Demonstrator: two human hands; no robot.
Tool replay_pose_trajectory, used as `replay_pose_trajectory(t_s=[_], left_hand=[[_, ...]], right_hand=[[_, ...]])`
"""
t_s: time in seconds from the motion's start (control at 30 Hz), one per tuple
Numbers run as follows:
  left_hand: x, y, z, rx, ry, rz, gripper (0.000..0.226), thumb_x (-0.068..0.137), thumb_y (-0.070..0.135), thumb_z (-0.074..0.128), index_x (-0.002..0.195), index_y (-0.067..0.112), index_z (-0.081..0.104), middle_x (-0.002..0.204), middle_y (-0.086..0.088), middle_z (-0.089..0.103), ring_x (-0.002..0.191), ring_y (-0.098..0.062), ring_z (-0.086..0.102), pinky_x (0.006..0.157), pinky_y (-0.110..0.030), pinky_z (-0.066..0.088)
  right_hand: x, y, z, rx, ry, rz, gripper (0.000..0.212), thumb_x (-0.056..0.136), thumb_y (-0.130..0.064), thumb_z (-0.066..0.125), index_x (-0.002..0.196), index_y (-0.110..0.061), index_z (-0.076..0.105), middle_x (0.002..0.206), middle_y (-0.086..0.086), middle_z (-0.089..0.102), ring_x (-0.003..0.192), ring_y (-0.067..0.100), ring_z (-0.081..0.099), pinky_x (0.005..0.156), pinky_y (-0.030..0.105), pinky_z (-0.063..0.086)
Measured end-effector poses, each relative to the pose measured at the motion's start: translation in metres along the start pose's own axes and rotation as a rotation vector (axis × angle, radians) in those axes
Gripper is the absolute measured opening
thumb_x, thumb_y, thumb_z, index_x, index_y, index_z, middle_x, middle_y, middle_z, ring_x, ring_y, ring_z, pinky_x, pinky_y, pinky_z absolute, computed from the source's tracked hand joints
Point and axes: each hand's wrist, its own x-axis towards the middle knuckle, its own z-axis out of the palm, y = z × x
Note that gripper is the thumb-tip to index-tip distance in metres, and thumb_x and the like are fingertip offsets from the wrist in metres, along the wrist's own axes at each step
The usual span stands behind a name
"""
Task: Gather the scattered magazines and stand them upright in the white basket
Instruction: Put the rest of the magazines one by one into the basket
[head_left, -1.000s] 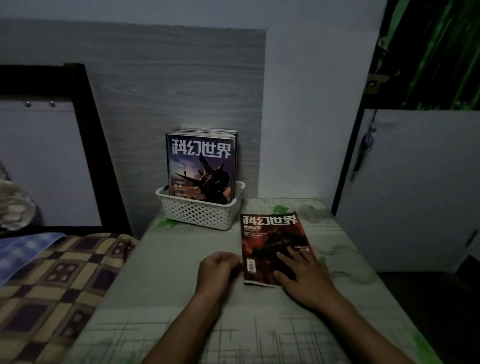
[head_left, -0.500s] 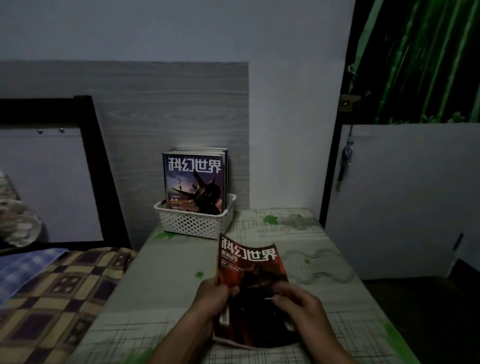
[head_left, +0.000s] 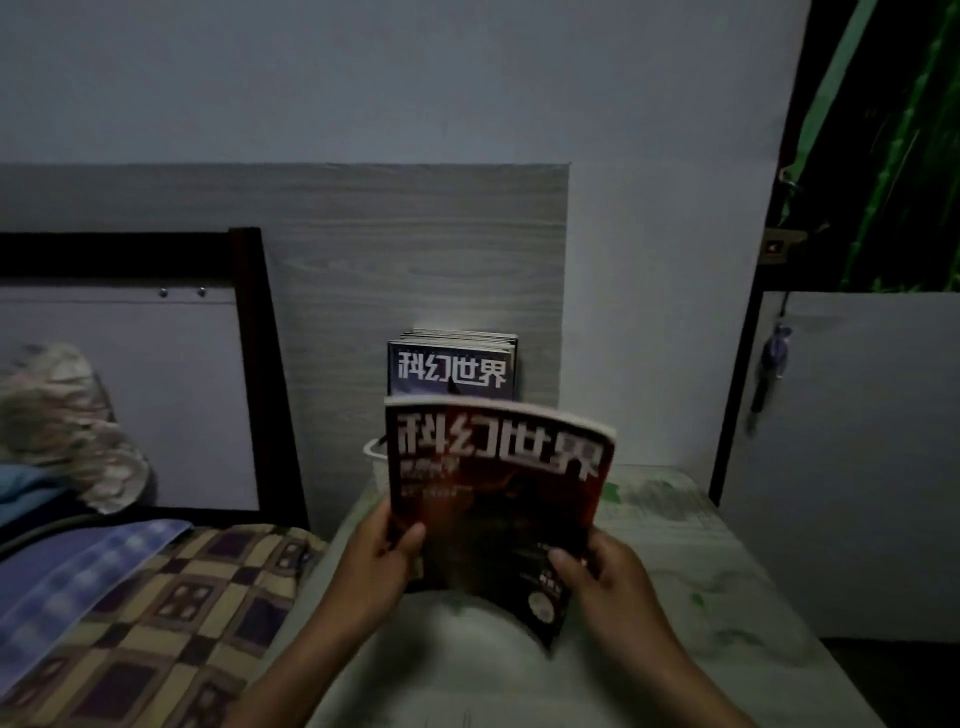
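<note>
You hold the red-covered magazine (head_left: 493, 499) upright above the table (head_left: 727, 561), left hand (head_left: 374, 566) and right hand (head_left: 608, 582) each pinching a lower edge, thumbs on the cover. Next, carry it forward and slot it before the standing magazines (head_left: 452, 364) in the white basket (head_left: 375, 457), seemingly mostly hidden. A second ago it lay flat under your fingers.

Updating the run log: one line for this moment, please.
red magazine: lifted, upright | left hand: holds left edge | right hand: holds lower right | white basket: holds standing magazines
</note>
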Motion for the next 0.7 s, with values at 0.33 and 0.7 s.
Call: replay_pose_trajectory(t_s=[0.33, 0.7], left_hand=[[0.089, -0.010, -0.034, 0.189, 0.073, 0.193, 0.029, 0.099, 0.015, 0.054, 0.122, 0.032, 0.055, 0.115, 0.009, 0.064, 0.108, -0.007, 0.060, 0.095, -0.032, 0.049], [0.227, -0.077, -0.038, 0.460, 0.049, 0.203, 0.032, 0.091, 0.018, 0.066, 0.111, 0.038, 0.052, 0.103, 0.010, 0.060, 0.098, -0.018, 0.063, 0.070, -0.021, 0.044]], right_hand=[[0.091, -0.031, 0.024, -0.201, 0.138, -0.201, 0.021, 0.095, -0.034, 0.055, 0.110, -0.049, 0.056, 0.095, -0.028, 0.066, 0.086, -0.011, 0.062, 0.069, 0.018, 0.050], [0.204, 0.010, 0.068, -0.404, 0.208, -0.259, 0.020, 0.088, -0.024, 0.068, 0.105, -0.018, 0.061, 0.103, 0.000, 0.065, 0.084, 0.018, 0.061, 0.065, 0.027, 0.042]])
